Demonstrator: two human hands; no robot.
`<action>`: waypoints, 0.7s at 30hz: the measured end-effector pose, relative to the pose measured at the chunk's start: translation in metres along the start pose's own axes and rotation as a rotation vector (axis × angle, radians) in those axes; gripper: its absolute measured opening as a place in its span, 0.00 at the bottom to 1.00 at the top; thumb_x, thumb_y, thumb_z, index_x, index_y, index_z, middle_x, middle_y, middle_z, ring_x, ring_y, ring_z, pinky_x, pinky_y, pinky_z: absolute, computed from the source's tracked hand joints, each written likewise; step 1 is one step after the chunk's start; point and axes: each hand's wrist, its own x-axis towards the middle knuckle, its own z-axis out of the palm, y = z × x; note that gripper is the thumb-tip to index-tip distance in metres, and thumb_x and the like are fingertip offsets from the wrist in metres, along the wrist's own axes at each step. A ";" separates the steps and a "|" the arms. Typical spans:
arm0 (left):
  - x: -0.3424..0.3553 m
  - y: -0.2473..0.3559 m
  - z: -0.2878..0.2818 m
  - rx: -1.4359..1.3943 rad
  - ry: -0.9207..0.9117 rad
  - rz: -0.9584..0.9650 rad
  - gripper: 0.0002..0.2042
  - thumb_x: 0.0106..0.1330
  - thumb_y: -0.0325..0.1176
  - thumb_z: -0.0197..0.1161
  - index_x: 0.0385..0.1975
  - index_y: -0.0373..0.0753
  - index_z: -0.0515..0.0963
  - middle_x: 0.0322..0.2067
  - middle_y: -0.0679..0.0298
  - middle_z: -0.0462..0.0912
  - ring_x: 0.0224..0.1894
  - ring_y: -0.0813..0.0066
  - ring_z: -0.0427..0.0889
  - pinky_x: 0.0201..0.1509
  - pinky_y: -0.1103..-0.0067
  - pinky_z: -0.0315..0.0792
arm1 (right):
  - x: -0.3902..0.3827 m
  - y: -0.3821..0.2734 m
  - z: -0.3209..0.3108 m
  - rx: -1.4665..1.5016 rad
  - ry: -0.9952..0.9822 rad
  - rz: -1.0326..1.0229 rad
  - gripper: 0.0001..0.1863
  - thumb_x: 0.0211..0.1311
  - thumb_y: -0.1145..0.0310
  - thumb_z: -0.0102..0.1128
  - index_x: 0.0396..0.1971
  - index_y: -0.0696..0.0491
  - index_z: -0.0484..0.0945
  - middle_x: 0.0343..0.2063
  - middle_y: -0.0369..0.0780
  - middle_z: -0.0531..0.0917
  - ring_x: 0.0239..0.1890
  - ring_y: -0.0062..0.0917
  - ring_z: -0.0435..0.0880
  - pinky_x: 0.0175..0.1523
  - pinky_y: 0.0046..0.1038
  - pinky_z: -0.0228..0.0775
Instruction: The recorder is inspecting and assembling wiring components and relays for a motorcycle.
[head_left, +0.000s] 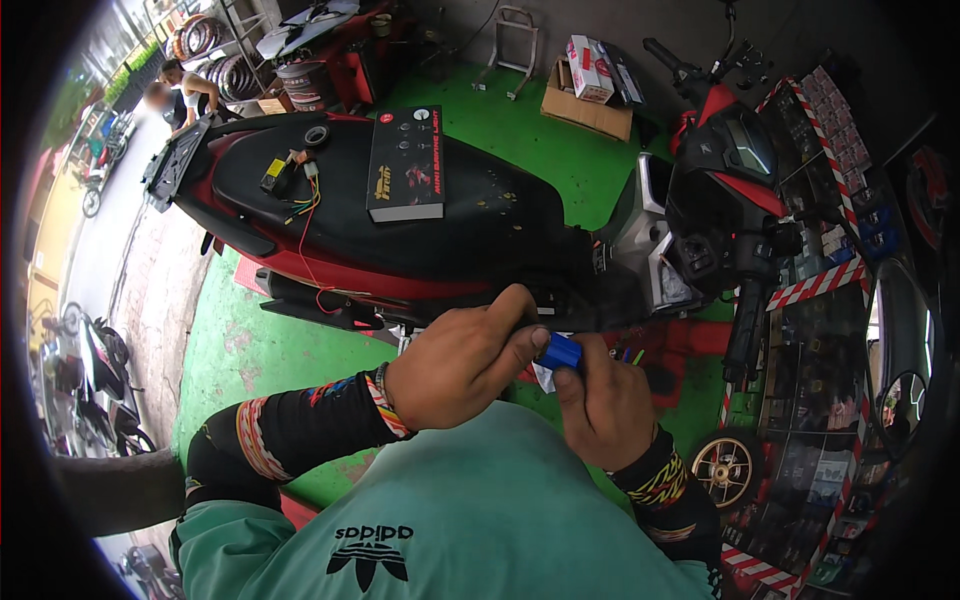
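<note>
My left hand [450,365] and my right hand [605,405] meet at the near side of a black and red scooter [505,215]. Both pinch a small blue object [560,351], with a white scrap [543,378] just under it. The left fingers are curled, partly hidden; the right thumb presses against the blue piece. Beyond my hands, on the seat, lie a black box [406,165], a yellow-labelled relay [275,175] with connectors and loose wires [305,220], and a black roll [317,137].
Cardboard boxes [585,115] and a metal stand [516,40] are behind the scooter. Glass display cases [820,430] with striped edging line the right, beside a gold-rimmed wheel [722,467]. Two people [190,95], parked motorbikes [100,380] and tires [225,78] are at the left.
</note>
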 end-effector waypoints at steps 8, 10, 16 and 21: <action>-0.001 -0.018 0.002 -0.019 -0.091 -0.046 0.14 0.81 0.40 0.47 0.44 0.32 0.66 0.25 0.47 0.80 0.32 0.42 0.81 0.36 0.59 0.71 | 0.008 0.007 -0.004 -0.096 -0.116 -0.052 0.17 0.73 0.59 0.56 0.46 0.60 0.71 0.17 0.47 0.81 0.19 0.46 0.83 0.24 0.44 0.73; 0.001 -0.021 0.004 -0.118 -0.082 -0.079 0.14 0.82 0.40 0.46 0.44 0.32 0.66 0.25 0.47 0.80 0.32 0.44 0.81 0.37 0.59 0.71 | 0.010 0.008 -0.003 -0.128 -0.137 -0.027 0.17 0.73 0.59 0.57 0.45 0.60 0.71 0.16 0.47 0.80 0.18 0.46 0.82 0.24 0.44 0.73; 0.005 -0.032 0.008 -0.251 -0.116 -0.104 0.14 0.83 0.42 0.42 0.46 0.35 0.66 0.28 0.61 0.73 0.31 0.71 0.74 0.37 0.73 0.69 | 0.003 0.012 0.015 -0.116 -0.033 0.004 0.17 0.73 0.60 0.57 0.44 0.60 0.70 0.16 0.47 0.80 0.17 0.47 0.82 0.23 0.45 0.72; -0.002 -0.026 0.010 -0.619 -0.124 -0.189 0.14 0.84 0.43 0.40 0.48 0.38 0.67 0.30 0.70 0.67 0.32 0.83 0.66 0.36 0.80 0.66 | 0.018 0.000 -0.003 0.055 0.050 -0.097 0.16 0.72 0.62 0.57 0.42 0.60 0.67 0.18 0.49 0.80 0.18 0.47 0.82 0.23 0.45 0.72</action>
